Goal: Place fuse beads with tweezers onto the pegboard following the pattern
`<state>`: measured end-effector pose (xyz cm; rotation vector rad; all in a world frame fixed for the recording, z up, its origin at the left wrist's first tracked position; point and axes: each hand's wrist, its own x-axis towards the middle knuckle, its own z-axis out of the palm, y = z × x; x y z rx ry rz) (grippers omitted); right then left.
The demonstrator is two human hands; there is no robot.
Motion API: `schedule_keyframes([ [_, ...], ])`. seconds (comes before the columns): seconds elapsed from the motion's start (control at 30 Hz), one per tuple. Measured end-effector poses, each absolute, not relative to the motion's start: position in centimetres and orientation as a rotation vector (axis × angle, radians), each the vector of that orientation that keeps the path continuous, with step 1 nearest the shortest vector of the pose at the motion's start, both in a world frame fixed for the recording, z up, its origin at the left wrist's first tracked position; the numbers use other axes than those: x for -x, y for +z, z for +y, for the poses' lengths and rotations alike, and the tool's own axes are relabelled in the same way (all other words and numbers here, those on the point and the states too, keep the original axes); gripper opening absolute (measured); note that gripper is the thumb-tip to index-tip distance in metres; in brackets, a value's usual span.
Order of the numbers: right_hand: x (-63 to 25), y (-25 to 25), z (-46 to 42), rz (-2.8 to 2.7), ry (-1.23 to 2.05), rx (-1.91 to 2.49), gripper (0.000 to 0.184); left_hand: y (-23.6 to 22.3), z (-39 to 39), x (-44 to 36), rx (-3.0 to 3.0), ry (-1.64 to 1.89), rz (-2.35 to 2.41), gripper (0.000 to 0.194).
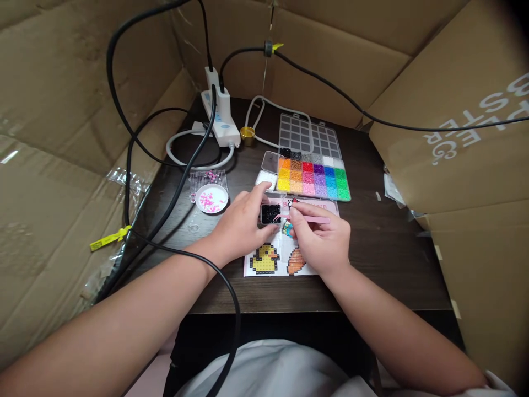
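Observation:
My left hand point(244, 218) is closed around the left side of a small clear box of black beads point(270, 213), thumb at its near edge and forefinger at its far edge. My right hand point(324, 237) pinches pink tweezers point(316, 219), whose bent tips point left over the black beads; whether a bead is between them is too small to tell. Beneath both hands lies a printed pattern sheet point(251, 266) with a yellow duck and an orange figure. Just beyond my left fingers stands a small box of white beads point(266, 179).
A sectioned case of coloured beads point(314, 176) lies open at the back. On the left, a white dish point(211, 198) holds pink and white beads beside a pegboard point(223, 177). Behind are a power strip point(223, 124) and gold cup point(247, 135). A black cable point(198, 255) crosses my left forearm.

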<state>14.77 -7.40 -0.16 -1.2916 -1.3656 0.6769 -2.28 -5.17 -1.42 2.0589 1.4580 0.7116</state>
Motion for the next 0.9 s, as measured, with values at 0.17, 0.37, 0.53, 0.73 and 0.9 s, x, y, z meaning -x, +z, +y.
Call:
schedule_keyframes([
  [0.17,-15.0,-0.2,-7.2,-1.327,0.722,1.281,0.011,-1.5,-5.1,2.3,-2.059,0.706,1.462,0.078],
  [0.37,-15.5,0.1,-7.2,-1.228,0.743,1.359,0.016,-1.6,-5.1,2.3,-2.054,0.723,1.444,0.078],
  [0.53,-17.8,1.3,-7.4,-1.192,0.606,1.345,0.020,-1.4,-5.1,2.4,-2.050,0.701,1.452,0.077],
  [0.73,-22.0,0.8,-8.7,-1.116,0.311,1.397,0.025,-1.2,-5.1,2.4,-2.052,0.685,1.472,0.077],
  [0.9,-22.5,-1.6,-9.7,-1.110,0.179,1.405,0.024,-1.0,-5.0,2.3,-2.040,0.639,1.504,0.077],
])
